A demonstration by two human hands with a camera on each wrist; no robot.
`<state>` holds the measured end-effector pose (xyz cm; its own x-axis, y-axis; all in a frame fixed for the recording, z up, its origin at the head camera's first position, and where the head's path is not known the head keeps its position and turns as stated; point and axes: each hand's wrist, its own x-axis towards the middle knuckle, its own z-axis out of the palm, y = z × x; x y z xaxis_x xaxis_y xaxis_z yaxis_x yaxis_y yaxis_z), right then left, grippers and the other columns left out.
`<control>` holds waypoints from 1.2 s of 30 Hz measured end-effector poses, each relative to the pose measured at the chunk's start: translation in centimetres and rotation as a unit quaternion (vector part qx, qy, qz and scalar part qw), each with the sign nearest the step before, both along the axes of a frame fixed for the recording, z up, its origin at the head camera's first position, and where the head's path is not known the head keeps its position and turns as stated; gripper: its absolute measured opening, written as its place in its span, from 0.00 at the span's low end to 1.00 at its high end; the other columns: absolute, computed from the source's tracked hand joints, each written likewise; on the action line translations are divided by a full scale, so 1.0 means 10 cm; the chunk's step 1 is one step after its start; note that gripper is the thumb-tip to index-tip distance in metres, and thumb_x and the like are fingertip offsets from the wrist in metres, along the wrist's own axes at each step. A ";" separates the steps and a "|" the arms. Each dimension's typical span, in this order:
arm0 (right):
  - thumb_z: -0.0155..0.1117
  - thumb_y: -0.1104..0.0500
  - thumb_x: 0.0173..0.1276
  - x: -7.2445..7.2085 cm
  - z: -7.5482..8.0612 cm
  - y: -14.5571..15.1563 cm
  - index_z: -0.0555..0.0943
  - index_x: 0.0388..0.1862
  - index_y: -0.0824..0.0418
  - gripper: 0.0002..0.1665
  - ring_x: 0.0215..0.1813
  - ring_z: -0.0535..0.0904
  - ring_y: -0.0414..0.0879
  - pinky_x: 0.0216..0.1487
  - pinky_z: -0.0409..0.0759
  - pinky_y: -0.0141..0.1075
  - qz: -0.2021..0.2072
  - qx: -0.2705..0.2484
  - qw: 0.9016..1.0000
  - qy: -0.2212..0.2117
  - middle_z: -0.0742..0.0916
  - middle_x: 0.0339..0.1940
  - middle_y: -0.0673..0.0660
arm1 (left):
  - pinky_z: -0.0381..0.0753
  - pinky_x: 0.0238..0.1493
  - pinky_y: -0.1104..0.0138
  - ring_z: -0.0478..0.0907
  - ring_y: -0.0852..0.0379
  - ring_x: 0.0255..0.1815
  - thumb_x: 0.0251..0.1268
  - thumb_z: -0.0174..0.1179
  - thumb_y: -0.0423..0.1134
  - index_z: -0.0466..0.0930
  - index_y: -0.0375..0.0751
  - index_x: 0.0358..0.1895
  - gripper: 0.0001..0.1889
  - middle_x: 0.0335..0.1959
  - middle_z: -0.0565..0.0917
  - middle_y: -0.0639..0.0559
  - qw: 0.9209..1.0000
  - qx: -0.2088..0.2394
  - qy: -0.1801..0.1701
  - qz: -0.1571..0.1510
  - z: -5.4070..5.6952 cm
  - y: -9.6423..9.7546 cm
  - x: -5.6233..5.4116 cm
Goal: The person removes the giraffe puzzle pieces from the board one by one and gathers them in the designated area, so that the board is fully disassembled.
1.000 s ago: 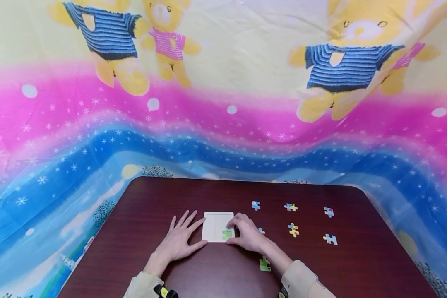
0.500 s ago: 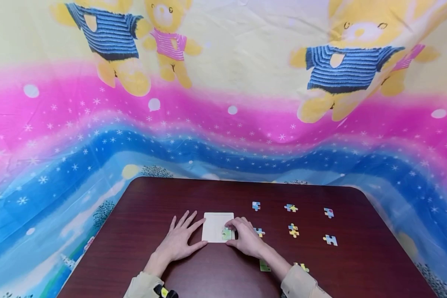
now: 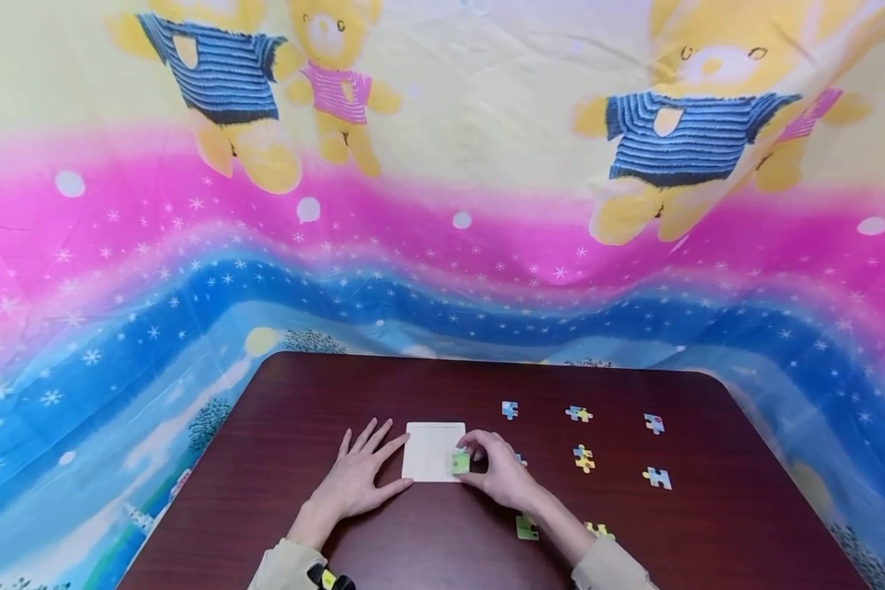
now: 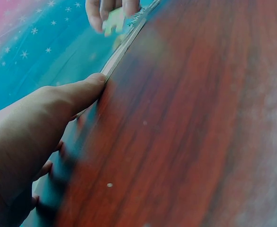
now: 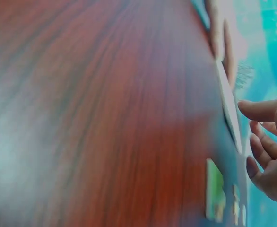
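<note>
A thin white puzzle board [image 3: 429,452] lies flat on the dark red-brown table [image 3: 428,541]. My left hand [image 3: 356,475] rests with fingers spread beside it, thumb and index fingertip at its left edge; the left wrist view has the thumb [image 4: 84,92] against the board's side. My right hand [image 3: 505,474] pinches a green jigsaw piece [image 3: 460,464] between thumb and fingers, over the board's lower right edge. Seen from the left wrist, this jigsaw piece [image 4: 114,22] hangs above the board. In the right wrist view the right hand [image 5: 271,151] hides the held piece.
Several loose jigsaw pieces lie spread right of the board, among them a blue one [image 3: 510,410], a yellow one [image 3: 583,459] and a pale blue one [image 3: 658,478]. Another green piece [image 3: 527,528] lies close to the right forearm. A printed bear curtain [image 3: 457,270] hangs behind the table.
My right hand has lifted the green jigsaw piece from the board's lower right corner and shifted it slightly right. A yellow piece beyond the right forearm has come into sight. My left hand stays put.
</note>
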<state>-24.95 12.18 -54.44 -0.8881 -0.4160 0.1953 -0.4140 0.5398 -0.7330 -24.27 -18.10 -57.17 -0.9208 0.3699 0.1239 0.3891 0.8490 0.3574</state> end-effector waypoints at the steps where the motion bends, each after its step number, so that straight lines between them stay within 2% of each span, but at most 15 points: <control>1: 0.84 0.67 0.63 0.02 0.01 0.06 0.85 0.55 0.60 0.23 0.47 0.79 0.46 0.50 0.81 0.35 0.005 -0.011 1.000 -0.006 0.85 0.44 0.51 | 0.51 0.84 0.24 0.55 0.32 0.91 0.73 0.62 0.71 0.72 0.59 0.84 0.41 0.89 0.65 0.41 1.000 0.000 -0.001 0.000 0.00 0.00 0.00; 5: 0.82 0.68 0.65 0.10 0.05 0.38 0.84 0.57 0.62 0.23 0.44 0.80 0.49 0.46 0.82 0.37 0.027 -0.044 0.998 -0.028 0.86 0.44 0.53 | 0.50 0.84 0.24 0.55 0.32 0.92 0.73 0.62 0.72 0.71 0.60 0.84 0.41 0.89 0.64 0.42 1.000 0.001 -0.002 -0.001 0.00 0.01 0.01; 14: 0.78 0.64 0.71 0.38 0.14 1.27 0.83 0.61 0.63 0.21 0.42 0.79 0.48 0.39 0.79 0.32 0.021 -0.048 0.997 -0.062 0.85 0.45 0.55 | 0.49 0.85 0.25 0.54 0.33 0.92 0.73 0.61 0.72 0.70 0.61 0.84 0.41 0.90 0.64 0.43 1.000 -0.003 -0.001 0.001 -0.01 0.01 -0.02; 16: 0.78 0.63 0.71 0.45 0.14 1.46 0.84 0.61 0.62 0.21 0.43 0.79 0.44 0.40 0.81 0.33 0.019 -0.040 0.998 -0.046 0.86 0.46 0.55 | 0.49 0.85 0.25 0.54 0.33 0.92 0.73 0.61 0.72 0.71 0.61 0.84 0.41 0.90 0.64 0.43 1.000 -0.002 0.000 0.001 -0.01 0.01 -0.02; 20: 0.81 0.64 0.68 0.61 0.12 1.82 0.85 0.60 0.61 0.23 0.50 0.83 0.33 0.48 0.84 0.29 0.014 -0.011 0.999 0.028 0.90 0.51 0.55 | 0.49 0.85 0.24 0.54 0.33 0.92 0.73 0.61 0.72 0.71 0.60 0.84 0.41 0.89 0.64 0.43 1.000 0.003 -0.001 0.001 -0.01 0.01 -0.02; 23: 0.82 0.65 0.66 0.72 0.09 2.09 0.86 0.59 0.60 0.23 0.56 0.84 0.29 0.52 0.83 0.25 0.003 0.010 0.999 0.053 0.90 0.53 0.53 | 0.48 0.85 0.24 0.54 0.33 0.92 0.73 0.62 0.71 0.71 0.60 0.84 0.41 0.89 0.64 0.42 1.000 0.008 -0.005 0.001 -0.01 0.01 -0.02; 28: 0.82 0.65 0.66 0.86 -0.04 2.53 0.87 0.60 0.57 0.24 0.61 0.75 0.15 0.50 0.79 0.20 -0.023 0.043 0.998 0.039 0.88 0.59 0.40 | 0.48 0.85 0.25 0.54 0.33 0.92 0.74 0.61 0.71 0.70 0.60 0.85 0.41 0.90 0.64 0.43 1.000 0.006 -0.004 0.003 0.01 0.00 -0.03; 30: 0.83 0.66 0.63 0.90 -0.13 2.68 0.88 0.59 0.55 0.26 0.64 0.70 0.11 0.50 0.75 0.16 -0.027 0.048 0.997 0.054 0.85 0.62 0.31 | 0.48 0.86 0.25 0.53 0.33 0.92 0.74 0.61 0.71 0.70 0.61 0.85 0.41 0.90 0.64 0.43 1.000 0.005 -0.004 0.003 0.00 -0.01 -0.03; 34: 0.84 0.71 0.58 0.96 -0.27 2.86 0.89 0.58 0.55 0.29 0.66 0.65 0.07 0.50 0.69 0.11 -0.029 0.041 0.995 0.086 0.78 0.67 0.20 | 0.47 0.85 0.25 0.53 0.33 0.93 0.74 0.61 0.72 0.70 0.60 0.85 0.41 0.90 0.63 0.43 1.000 0.005 -0.009 0.002 -0.01 -0.01 -0.02; 36: 0.85 0.71 0.56 0.99 -0.32 2.89 0.89 0.57 0.55 0.30 0.67 0.63 0.06 0.51 0.67 0.10 -0.038 0.036 0.994 0.092 0.76 0.68 0.18 | 0.47 0.85 0.24 0.53 0.33 0.93 0.74 0.61 0.72 0.70 0.60 0.85 0.41 0.90 0.63 0.43 1.000 0.005 -0.010 0.002 -0.01 -0.01 -0.01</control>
